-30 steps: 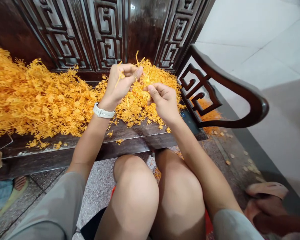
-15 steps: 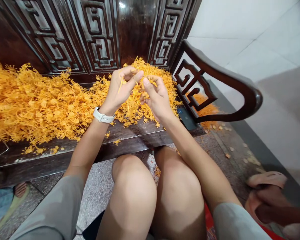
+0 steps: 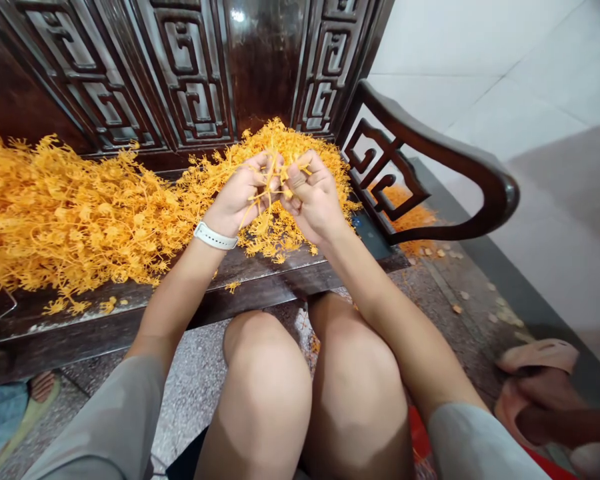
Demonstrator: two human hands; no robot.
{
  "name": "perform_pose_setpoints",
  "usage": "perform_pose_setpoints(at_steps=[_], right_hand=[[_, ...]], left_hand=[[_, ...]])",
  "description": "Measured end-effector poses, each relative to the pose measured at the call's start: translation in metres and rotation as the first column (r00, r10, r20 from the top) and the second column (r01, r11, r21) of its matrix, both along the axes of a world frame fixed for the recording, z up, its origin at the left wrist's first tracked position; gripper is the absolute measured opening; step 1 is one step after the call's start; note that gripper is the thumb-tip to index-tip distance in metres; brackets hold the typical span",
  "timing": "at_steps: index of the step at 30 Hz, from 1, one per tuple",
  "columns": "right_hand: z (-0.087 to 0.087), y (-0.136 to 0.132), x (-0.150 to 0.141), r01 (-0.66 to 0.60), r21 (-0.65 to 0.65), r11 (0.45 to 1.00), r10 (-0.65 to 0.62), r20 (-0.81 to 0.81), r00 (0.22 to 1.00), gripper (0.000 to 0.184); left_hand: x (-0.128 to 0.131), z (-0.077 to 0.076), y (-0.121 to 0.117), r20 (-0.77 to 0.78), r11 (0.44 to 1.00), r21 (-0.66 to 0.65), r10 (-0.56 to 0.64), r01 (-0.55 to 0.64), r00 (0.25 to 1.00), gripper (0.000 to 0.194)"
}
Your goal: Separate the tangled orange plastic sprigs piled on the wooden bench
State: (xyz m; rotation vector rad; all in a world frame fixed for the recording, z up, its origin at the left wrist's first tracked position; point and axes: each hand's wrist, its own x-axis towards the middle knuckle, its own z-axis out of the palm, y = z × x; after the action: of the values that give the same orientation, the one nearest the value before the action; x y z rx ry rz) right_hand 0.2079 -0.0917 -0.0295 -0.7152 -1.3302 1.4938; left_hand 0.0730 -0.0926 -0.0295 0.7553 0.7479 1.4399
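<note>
Both hands meet in front of a heap of yellow plastic flower pieces (image 3: 95, 207), thin stems with claw-like branching tips. My left hand (image 3: 237, 193), with a white band on its wrist, has its fingers closed on a thin yellow flower piece (image 3: 267, 192), whose stems stick out across the palm. Close beside it, my right hand (image 3: 317, 197) pinches yellow bits at the same spot, its fingertips nearly touching the left ones. Where one piece ends and another begins between the fingers is hard to tell.
The heap lies on a dark wooden bench (image 3: 180, 283) with a carved backrest (image 3: 270, 73) and a curved armrest (image 3: 505, 193) at right. More orange-yellow pieces (image 3: 405, 210) lie beyond the armrest. Other people's feet show at lower left and lower right.
My left hand has turned and its fingers have curled in, with more yellow stems now showing across it. The right fingers have closed more tightly. The view has shifted slightly.
</note>
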Motion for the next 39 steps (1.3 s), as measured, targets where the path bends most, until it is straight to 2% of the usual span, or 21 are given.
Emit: perform_pose_setpoints(at_steps=[5, 10, 12, 14, 15, 16, 18, 19, 20, 21, 22, 23, 24, 26, 28, 30, 33, 35, 36, 37, 39], right_hand=[[0.001, 0.004, 0.003, -0.091, -0.072, 0.993, 0.085, -0.079, 0.993, 0.029], [0.013, 0.011, 0.017, -0.073, 0.004, 0.997, 0.072, -0.192, 0.979, 0.010], [0.022, 0.007, 0.026, -0.095, 0.037, 0.995, 0.099, -0.161, 0.982, 0.012], [0.034, 0.001, 0.037, -0.199, 0.090, 0.976, 0.205, -0.068, 0.976, 0.020], [0.040, -0.002, 0.044, -0.301, 0.134, 0.944, 0.301, 0.014, 0.953, 0.021], [0.045, -0.003, 0.051, -0.450, 0.168, 0.877, 0.433, 0.128, 0.892, 0.019], [0.053, -0.001, 0.063, -0.773, 0.145, 0.617, 0.702, 0.343, 0.624, 0.017], [0.054, 0.003, 0.066, -0.842, 0.117, 0.526, 0.766, 0.366, 0.529, 0.021], [0.053, 0.009, 0.066, -0.840, 0.106, 0.531, 0.780, 0.325, 0.534, 0.027], [0.050, 0.015, 0.064, -0.770, 0.102, 0.630, 0.737, 0.235, 0.634, 0.034], [0.045, 0.021, 0.059, -0.604, 0.096, 0.791, 0.596, 0.102, 0.797, 0.041], [0.039, 0.026, 0.053, -0.407, 0.040, 0.912, 0.407, 0.007, 0.913, 0.044], [0.033, 0.030, 0.046, -0.241, -0.032, 0.970, 0.239, -0.048, 0.970, 0.046], [0.023, 0.032, 0.034, -0.057, -0.132, 0.990, 0.047, -0.081, 0.996, 0.049], [0.018, 0.026, 0.025, -0.002, -0.118, 0.993, -0.010, -0.100, 0.995, 0.050], [0.015, 0.018, 0.022, -0.024, -0.016, 1.000, 0.023, -0.073, 0.997, 0.048], [0.011, 0.011, 0.020, -0.047, 0.203, 0.978, 0.033, 0.073, 0.997, 0.043], [0.009, 0.012, 0.020, -0.012, 0.307, 0.952, -0.030, 0.130, 0.991, 0.039], [0.009, 0.013, 0.020, -0.003, 0.325, 0.946, -0.042, 0.131, 0.990, 0.039], [0.011, 0.013, 0.021, -0.020, 0.322, 0.946, -0.023, 0.129, 0.991, 0.040], [0.022, 0.009, 0.025, -0.138, 0.286, 0.948, 0.103, 0.135, 0.985, 0.039]], left_hand=[[-0.003, 0.010, -0.009, 0.056, 0.995, -0.034, -0.095, 0.097, 0.994, 0.021], [-0.009, 0.023, -0.019, 0.127, 0.998, 0.064, 0.011, -0.019, 0.992, 0.029], [-0.013, 0.028, -0.021, 0.131, 0.996, 0.082, 0.024, -0.035, 0.991, 0.031], [-0.019, 0.032, -0.020, 0.143, 0.996, 0.080, 0.014, -0.025, 0.990, 0.032], [-0.022, 0.033, -0.020, 0.159, 0.996, 0.082, 0.008, -0.022, 0.987, 0.032], [-0.025, 0.035, -0.019, 0.181, 0.996, 0.087, 0.005, -0.021, 0.983, 0.032], [-0.032, 0.037, -0.018, 0.225, 0.994, 0.106, -0.001, -0.023, 0.974, 0.033], [-0.035, 0.038, -0.018, 0.240, 0.993, 0.116, -0.002, -0.026, 0.971, 0.034], [-0.038, 0.039, -0.019, 0.248, 0.992, 0.124, -0.003, -0.028, 0.969, 0.034], [-0.040, 0.038, -0.019, 0.250, 0.991, 0.132, -0.003, -0.031, 0.968, 0.034], [-0.041, 0.037, -0.018, 0.245, 0.989, 0.143, -0.003, -0.033, 0.970, 0.033], [-0.042, 0.035, -0.018, 0.234, 0.987, 0.157, 0.003, -0.041, 0.972, 0.032], [-0.042, 0.032, -0.017, 0.214, 0.984, 0.171, 0.019, -0.057, 0.977, 0.031], [-0.038, 0.025, -0.015, 0.134, 0.978, 0.177, 0.085, -0.108, 0.987, 0.025], [-0.031, 0.017, -0.013, 0.017, 0.970, 0.177, 0.169, -0.169, 0.986, 0.018], [-0.022, 0.010, -0.011, -0.084, 0.955, 0.212, 0.230, -0.208, 0.970, 0.014], [-0.010, 0.004, -0.008, -0.148, 0.936, 0.291, 0.247, -0.196, 0.958, 0.018], [-0.004, 0.002, -0.008, -0.110, 0.956, 0.269, 0.150, -0.116, 0.983, 0.020], [-0.001, 0.002, -0.010, -0.057, 0.972, 0.229, 0.061, -0.047, 0.996, 0.021], [0.003, 0.003, -0.012, 0.014, 0.983, 0.179, -0.038, 0.034, 0.999, 0.022], [0.008, 0.007, -0.021, 0.156, 0.973, 0.122, -0.212, 0.194, 0.965, 0.023]])
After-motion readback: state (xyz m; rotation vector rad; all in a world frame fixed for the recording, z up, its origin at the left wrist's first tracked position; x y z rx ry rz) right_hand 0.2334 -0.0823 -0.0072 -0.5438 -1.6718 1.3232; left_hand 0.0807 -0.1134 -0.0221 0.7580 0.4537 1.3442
